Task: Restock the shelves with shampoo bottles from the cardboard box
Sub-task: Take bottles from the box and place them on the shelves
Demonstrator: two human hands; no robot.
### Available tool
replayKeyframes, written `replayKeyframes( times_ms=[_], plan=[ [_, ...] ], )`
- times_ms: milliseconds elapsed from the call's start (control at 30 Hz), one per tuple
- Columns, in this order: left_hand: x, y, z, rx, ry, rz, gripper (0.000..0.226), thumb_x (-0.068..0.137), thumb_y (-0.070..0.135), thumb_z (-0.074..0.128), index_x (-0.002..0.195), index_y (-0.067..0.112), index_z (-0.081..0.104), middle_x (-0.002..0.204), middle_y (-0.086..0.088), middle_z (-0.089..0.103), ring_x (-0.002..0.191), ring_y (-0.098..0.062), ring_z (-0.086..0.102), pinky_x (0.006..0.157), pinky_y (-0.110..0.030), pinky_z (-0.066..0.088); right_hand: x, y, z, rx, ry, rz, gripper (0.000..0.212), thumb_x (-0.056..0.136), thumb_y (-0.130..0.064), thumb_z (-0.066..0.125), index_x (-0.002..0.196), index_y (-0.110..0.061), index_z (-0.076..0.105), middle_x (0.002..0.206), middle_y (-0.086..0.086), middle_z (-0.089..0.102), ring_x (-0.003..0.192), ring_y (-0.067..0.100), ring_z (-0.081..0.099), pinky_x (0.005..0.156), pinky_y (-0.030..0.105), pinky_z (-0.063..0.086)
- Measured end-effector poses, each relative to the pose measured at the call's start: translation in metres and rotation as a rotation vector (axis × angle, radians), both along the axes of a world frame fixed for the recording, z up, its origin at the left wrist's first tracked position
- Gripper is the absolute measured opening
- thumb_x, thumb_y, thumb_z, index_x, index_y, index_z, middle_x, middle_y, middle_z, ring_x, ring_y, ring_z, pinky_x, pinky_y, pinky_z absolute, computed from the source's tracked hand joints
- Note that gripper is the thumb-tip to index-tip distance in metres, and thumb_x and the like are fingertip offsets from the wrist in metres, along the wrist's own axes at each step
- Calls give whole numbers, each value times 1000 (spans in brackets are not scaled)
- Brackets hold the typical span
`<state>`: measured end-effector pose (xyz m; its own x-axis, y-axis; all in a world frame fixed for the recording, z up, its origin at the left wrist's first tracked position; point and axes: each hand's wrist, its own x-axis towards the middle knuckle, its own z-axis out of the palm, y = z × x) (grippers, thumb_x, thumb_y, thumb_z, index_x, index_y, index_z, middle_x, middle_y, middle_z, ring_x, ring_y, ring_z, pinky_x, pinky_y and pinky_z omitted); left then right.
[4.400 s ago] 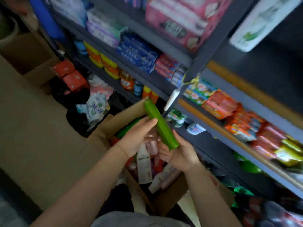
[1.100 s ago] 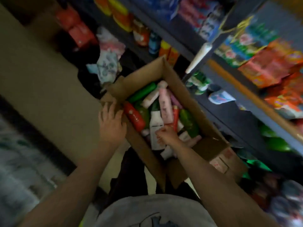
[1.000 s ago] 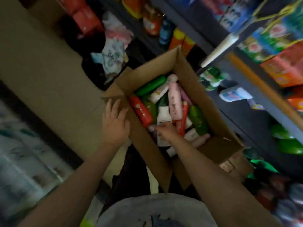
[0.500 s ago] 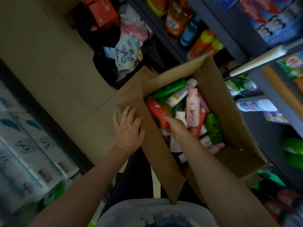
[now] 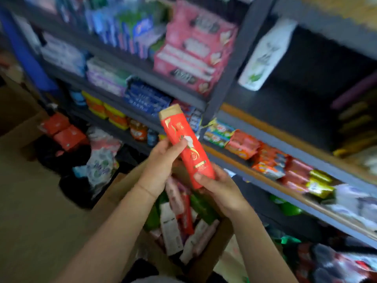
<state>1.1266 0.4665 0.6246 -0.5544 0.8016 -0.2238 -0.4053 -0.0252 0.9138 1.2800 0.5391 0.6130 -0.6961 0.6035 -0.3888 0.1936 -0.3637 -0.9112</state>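
A red shampoo bottle (image 5: 186, 148) with a gold cap is held above the cardboard box (image 5: 206, 260), tilted with its cap up and to the left. My left hand (image 5: 163, 164) grips its middle from the left. My right hand (image 5: 216, 190) holds its lower end. Inside the box lie several bottles, white (image 5: 170, 229), pink, red and green. A white shampoo bottle (image 5: 265, 56) stands on the dark upper shelf (image 5: 289, 99) at the right.
Dark metal shelves (image 5: 240, 58) ahead hold pink packs (image 5: 193, 52), blue toothpaste boxes (image 5: 146, 98) and red and yellow sachets (image 5: 285, 168). Bags and red boxes (image 5: 65, 133) lie on the tiled floor at the left. The view is blurred.
My right hand has lifted the red bottle out of the box. My left hand has left the box flap and now grips the bottle. My view has swung up toward the shelves.
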Motion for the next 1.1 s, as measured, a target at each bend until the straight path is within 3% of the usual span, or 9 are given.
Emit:
replayKeyframes(
  times_ms=[100,267,367,533,700,800,900,1033,1100],
  plan=[
    [25,31,82,193,77,-112,29,74,40,74,96,20,72,93,-3,72,85,-18,67,75,-32,55,31,13,73,227,132,-88,41,71,-26,79,110,-22,65,89,-6,72,77,8,65,66,22,51],
    [79,63,173,356,199,-221,21,82,27,73,99,16,68,87,-1,72,77,-15,68,66,-28,54,86,28,145,347,306,-136,61,65,-66,80,112,-28,67,97,3,69,84,21,64,71,32,53],
    [108,81,201,369,235,-258,14,83,30,72,95,21,74,89,-2,73,78,-17,68,66,-30,56,113,42,166,354,358,-193,64,71,-70,72,114,-22,67,99,9,66,87,23,62,75,36,53],
    [149,106,232,382,299,-299,25,78,35,66,96,18,70,81,3,73,71,-11,68,62,-28,54,143,64,188,233,467,-293,73,82,-72,52,107,-4,65,86,26,65,65,32,60,61,38,53],
    [175,122,240,381,356,-356,27,78,35,66,95,16,70,84,-2,73,76,-17,68,67,-32,54,161,77,198,133,554,-232,68,93,-56,33,127,-3,56,93,27,68,66,33,64,57,36,56],
    [181,128,237,368,382,-386,29,80,36,65,98,14,71,85,-6,72,75,-21,67,63,-31,53,167,86,194,158,524,-248,66,95,-56,31,130,-4,55,96,26,67,73,35,65,59,39,55],
    [183,135,234,354,390,-390,31,80,37,65,100,14,70,84,-8,72,71,-20,67,58,-31,51,169,90,195,258,425,-299,60,96,-58,34,125,-11,59,100,21,71,83,36,68,71,44,58],
    [186,154,243,372,485,-374,18,87,23,68,105,20,71,99,0,77,90,-13,72,77,-25,56,166,101,206,763,151,-447,39,88,-56,62,117,-33,52,100,-5,67,88,9,67,73,26,57],
    [188,166,255,417,558,-384,16,90,18,71,105,21,71,102,1,76,97,-14,71,84,-26,56,164,112,215,1040,-55,-567,46,82,-58,65,117,-34,46,98,-12,61,85,6,63,66,26,55]
  ],
)
